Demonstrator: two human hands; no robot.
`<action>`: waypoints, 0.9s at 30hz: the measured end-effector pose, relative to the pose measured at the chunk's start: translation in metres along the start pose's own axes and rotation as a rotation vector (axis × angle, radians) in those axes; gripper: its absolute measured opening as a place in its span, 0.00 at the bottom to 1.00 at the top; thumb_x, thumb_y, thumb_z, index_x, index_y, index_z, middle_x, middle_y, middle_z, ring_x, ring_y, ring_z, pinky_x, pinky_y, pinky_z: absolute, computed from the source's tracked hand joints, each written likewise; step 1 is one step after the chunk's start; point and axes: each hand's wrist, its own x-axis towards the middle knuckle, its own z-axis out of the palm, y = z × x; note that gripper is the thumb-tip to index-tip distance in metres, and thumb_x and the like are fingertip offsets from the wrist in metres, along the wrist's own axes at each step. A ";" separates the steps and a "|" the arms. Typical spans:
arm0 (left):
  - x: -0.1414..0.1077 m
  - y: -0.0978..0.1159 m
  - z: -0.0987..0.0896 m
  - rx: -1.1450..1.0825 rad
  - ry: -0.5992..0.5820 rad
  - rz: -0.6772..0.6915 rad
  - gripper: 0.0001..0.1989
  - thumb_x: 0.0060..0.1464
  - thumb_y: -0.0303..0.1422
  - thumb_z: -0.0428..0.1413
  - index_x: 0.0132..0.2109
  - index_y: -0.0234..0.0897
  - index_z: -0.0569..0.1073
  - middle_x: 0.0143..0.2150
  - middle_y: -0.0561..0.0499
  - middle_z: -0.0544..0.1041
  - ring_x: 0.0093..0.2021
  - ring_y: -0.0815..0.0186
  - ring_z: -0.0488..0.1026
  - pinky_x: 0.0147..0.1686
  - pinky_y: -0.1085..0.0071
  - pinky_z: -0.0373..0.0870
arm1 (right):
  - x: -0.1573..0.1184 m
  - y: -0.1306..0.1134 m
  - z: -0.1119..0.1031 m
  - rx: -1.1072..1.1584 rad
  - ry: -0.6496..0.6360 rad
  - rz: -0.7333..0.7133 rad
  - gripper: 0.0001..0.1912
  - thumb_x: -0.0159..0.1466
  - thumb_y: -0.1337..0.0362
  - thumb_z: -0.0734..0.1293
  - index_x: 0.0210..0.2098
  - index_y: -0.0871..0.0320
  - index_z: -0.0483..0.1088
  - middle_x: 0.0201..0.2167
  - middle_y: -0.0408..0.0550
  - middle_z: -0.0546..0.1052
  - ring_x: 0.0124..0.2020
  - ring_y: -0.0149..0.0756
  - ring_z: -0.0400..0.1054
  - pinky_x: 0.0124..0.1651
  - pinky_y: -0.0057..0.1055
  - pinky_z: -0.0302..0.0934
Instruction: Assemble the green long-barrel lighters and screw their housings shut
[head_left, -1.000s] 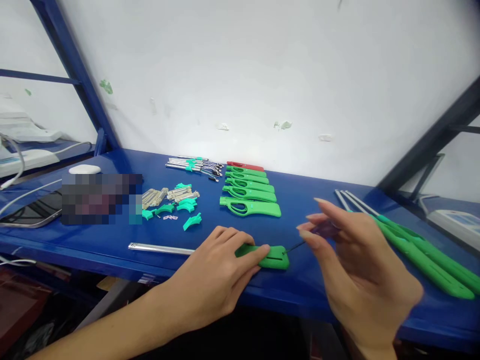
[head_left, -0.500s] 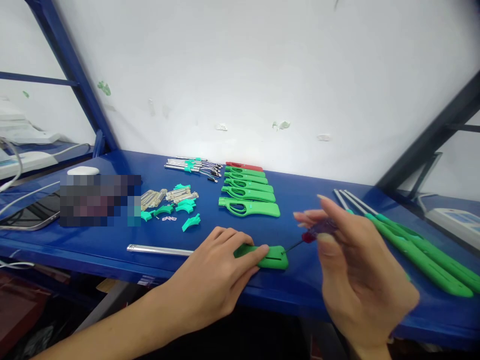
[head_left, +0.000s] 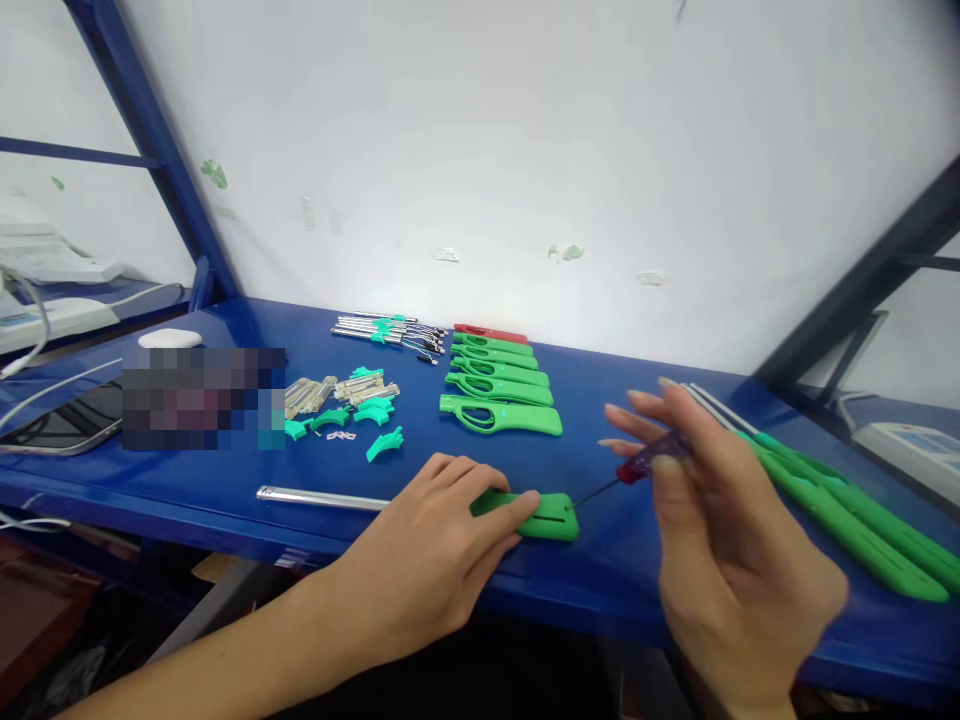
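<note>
My left hand [head_left: 442,535] grips a green lighter [head_left: 551,516] and holds it down near the bench's front edge. Its silver tube [head_left: 322,498] sticks out to the left, while the middle of the body is hidden under my fingers. In my right hand [head_left: 739,530] is a screwdriver [head_left: 651,458] with a purple and red handle, held mainly between thumb and forefinger, the other fingers apart. The screwdriver's tip is at the small hole in the lighter's right end; whether it sits inside the hole I cannot tell.
Green handle shells [head_left: 517,417] and a red one [head_left: 491,333] lie in a column behind. Left of them are teal triggers [head_left: 385,444], clear fuel tanks [head_left: 300,396] and metal tubes with wires [head_left: 375,327]. Green lighters [head_left: 847,525] lie at right, a phone [head_left: 64,418] at left.
My right hand has shifted slightly right and its fingers have spread a little more around the screwdriver. My left hand and the lighter stay put; the whole view has moved slightly.
</note>
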 end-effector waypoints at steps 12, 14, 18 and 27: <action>0.000 0.000 0.000 -0.002 0.008 0.000 0.18 0.75 0.27 0.49 0.67 0.38 0.72 0.52 0.42 0.76 0.49 0.53 0.72 0.49 0.54 0.70 | 0.001 -0.001 -0.002 0.026 -0.024 0.023 0.23 0.75 0.71 0.66 0.65 0.45 0.76 0.51 0.46 0.82 0.47 0.41 0.80 0.43 0.41 0.74; -0.001 0.001 0.000 0.000 0.006 -0.003 0.18 0.75 0.27 0.49 0.67 0.38 0.72 0.52 0.42 0.76 0.49 0.53 0.72 0.49 0.54 0.70 | 0.002 0.001 -0.002 0.012 0.001 0.002 0.23 0.71 0.74 0.71 0.60 0.45 0.79 0.44 0.43 0.82 0.40 0.38 0.79 0.40 0.39 0.72; -0.001 0.000 0.000 0.007 -0.002 -0.007 0.18 0.75 0.28 0.49 0.66 0.38 0.73 0.52 0.42 0.76 0.49 0.52 0.72 0.49 0.54 0.70 | 0.004 0.006 -0.008 -0.101 0.055 -0.111 0.23 0.63 0.74 0.78 0.54 0.46 0.82 0.38 0.42 0.80 0.35 0.36 0.73 0.37 0.38 0.66; 0.001 0.002 -0.002 0.006 -0.018 -0.010 0.18 0.75 0.27 0.49 0.66 0.38 0.73 0.51 0.42 0.76 0.48 0.53 0.72 0.48 0.53 0.71 | 0.000 0.004 -0.003 -0.004 -0.013 -0.045 0.25 0.68 0.74 0.74 0.60 0.44 0.79 0.41 0.43 0.83 0.37 0.38 0.78 0.39 0.41 0.73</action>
